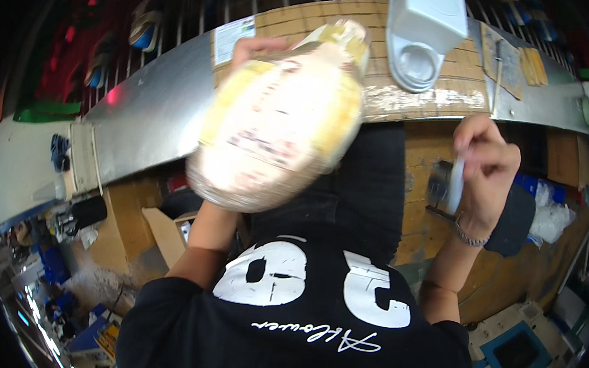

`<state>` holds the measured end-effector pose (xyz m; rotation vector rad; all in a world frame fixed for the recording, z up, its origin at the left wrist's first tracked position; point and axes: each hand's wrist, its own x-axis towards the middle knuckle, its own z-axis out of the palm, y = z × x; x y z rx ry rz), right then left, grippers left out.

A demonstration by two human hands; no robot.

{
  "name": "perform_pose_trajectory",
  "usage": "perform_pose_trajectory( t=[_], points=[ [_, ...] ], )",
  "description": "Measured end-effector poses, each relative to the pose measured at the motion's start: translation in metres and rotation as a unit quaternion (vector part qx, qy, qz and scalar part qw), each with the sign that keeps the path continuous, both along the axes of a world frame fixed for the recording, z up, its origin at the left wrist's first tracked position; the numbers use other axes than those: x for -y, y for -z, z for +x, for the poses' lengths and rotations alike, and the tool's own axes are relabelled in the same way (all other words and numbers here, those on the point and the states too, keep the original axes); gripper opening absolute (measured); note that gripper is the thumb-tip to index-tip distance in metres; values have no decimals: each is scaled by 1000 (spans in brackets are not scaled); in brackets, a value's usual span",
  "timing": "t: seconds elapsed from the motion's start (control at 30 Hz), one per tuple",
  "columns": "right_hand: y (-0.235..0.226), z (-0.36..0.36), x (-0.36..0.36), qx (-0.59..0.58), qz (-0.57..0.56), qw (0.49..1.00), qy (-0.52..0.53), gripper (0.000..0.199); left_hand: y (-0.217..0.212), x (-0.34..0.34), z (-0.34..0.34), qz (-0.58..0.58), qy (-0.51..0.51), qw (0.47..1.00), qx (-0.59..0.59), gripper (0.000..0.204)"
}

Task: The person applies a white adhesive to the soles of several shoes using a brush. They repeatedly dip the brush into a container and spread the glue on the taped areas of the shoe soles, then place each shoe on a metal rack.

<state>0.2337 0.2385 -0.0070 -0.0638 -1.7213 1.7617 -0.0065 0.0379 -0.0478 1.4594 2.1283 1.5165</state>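
Observation:
My left hand (pixel 253 49) reaches up behind a large rounded form wrapped in pale and yellow tape (pixel 279 120), with its fingers curled over the far edge. Dark and red pen marks run across the form, which is tilted and slightly smeared by motion. It hides most of the hand. To the right, my right hand (pixel 486 164) is closed on a thin, pale, flat thing (pixel 456 184) held upright, just off the bench's front edge. A dark, glossy piece (pixel 439 181) shows beside it; I cannot tell whether the two are joined.
Cardboard (pixel 425 106) covers part of the metal bench (pixel 153 93). On it stands a white plastic holder (pixel 428 21) with a round cup. A thin rod (pixel 498 75) and a yellow block (pixel 533 66) lie to its right. Racks with blue-marked items (pixel 144 34) line the back.

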Motion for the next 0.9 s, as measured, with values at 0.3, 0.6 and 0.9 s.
perform_pose_trajectory(
  t=[0.3, 0.6, 0.9],
  points=[
    [41, -21, -57, 239, 391, 818, 346, 10, 9, -5, -11, 272, 75, 760, 585, 115],
    [44, -22, -58, 328, 353, 809, 338, 19, -3, -17, -15, 185, 224, 611, 737, 118],
    [14, -11, -73, 326, 175, 905, 209, 18, 11, -24, 5, 141, 40, 739, 657, 97]
  ],
)
